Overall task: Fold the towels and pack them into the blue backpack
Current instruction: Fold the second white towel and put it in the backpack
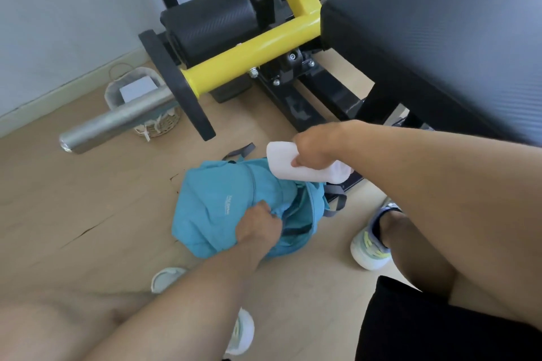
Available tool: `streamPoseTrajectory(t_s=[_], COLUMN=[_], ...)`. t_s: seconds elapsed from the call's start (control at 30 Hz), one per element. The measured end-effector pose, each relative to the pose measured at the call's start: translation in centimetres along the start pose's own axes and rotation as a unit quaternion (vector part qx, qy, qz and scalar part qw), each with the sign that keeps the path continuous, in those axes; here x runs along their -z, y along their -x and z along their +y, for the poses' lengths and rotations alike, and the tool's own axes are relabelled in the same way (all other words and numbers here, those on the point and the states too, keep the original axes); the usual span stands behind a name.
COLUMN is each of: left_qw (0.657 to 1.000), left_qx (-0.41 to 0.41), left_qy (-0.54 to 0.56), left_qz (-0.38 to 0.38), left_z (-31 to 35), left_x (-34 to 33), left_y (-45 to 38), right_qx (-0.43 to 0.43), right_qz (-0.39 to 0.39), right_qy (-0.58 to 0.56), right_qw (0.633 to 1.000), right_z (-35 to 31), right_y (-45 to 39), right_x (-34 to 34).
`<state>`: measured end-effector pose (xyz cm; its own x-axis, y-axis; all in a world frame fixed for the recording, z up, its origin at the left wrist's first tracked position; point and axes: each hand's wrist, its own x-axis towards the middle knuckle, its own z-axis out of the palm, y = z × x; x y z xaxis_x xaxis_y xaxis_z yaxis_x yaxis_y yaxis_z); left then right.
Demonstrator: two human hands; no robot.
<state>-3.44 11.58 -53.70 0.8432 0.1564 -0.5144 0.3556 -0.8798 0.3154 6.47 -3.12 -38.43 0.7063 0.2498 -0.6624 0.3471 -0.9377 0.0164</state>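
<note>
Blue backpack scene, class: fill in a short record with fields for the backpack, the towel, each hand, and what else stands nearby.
backpack: blue backpack on the wooden floor, main opening held apart
towel: folded white towel, just above the opening, not yet inside
left hand: left hand grips the backpack's fabric at the opening's edge
right hand: right hand holds the towel
nearby: black and yellow weight bench; wicker basket by the wall
</note>
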Motion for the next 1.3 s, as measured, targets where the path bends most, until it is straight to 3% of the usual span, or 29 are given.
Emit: streamPoseTrajectory(t_s=[0.1, 0.23, 0.5, 0.63, 0.8, 0.97, 1.07, 1.2, 1.3], left_qw=[0.988, 0.978, 0.996, 0.999, 0.975, 0.983, 0.98, 0.968, 0.96], left_qx=[0.074, 0.062, -0.061, -0.002, 0.059, 0.02, 0.018, 0.018, 0.018], left_qy=[0.133, 0.184, -0.034, 0.037, 0.208, 0.178, 0.178, 0.165, 0.181], left_qz=[0.012, -0.081, -0.063, -0.011, -0.048, -0.028, -0.088, -0.186, -0.215], left_z=[-0.5, -1.1, -3.8, -3.8, -4.1, -3.9, -3.8, -4.0, -4.2], left_x=[1.8, 7.9, 17.2, 17.9, 17.8, 18.3, 19.0, 19.4, 18.9], left_y=[-0.2, -0.9, 0.6, 0.6, -0.1, -2.0, -2.2, -1.6, -1.6], right_qx=[0.007, -0.003, -0.045, -0.064, -0.073, -0.08, -0.084, -0.134, -0.139], right_qz=[0.011, 0.021, 0.046, 0.026, -0.021, -0.024, -0.016, 0.055, 0.102], right_qy=[-0.001, 0.008, -0.07, -0.064, -0.122, -0.179, -0.282, -0.464, -0.511], right_qw=[1.0, 1.0, 0.995, 0.996, 0.99, 0.98, 0.956, 0.874, 0.842], right_z=[-1.0, -2.1, -4.4, -6.2, -7.7, -9.2, -10.7, -13.1, -14.4], right_y=[0.0, -0.3, -1.0, -1.5, -2.3, -3.6, -5.7, -9.0, -10.3], right_x=[1.0, 1.8, -0.4, -1.8, -3.4, -4.9, -6.9, -10.0, -11.1])
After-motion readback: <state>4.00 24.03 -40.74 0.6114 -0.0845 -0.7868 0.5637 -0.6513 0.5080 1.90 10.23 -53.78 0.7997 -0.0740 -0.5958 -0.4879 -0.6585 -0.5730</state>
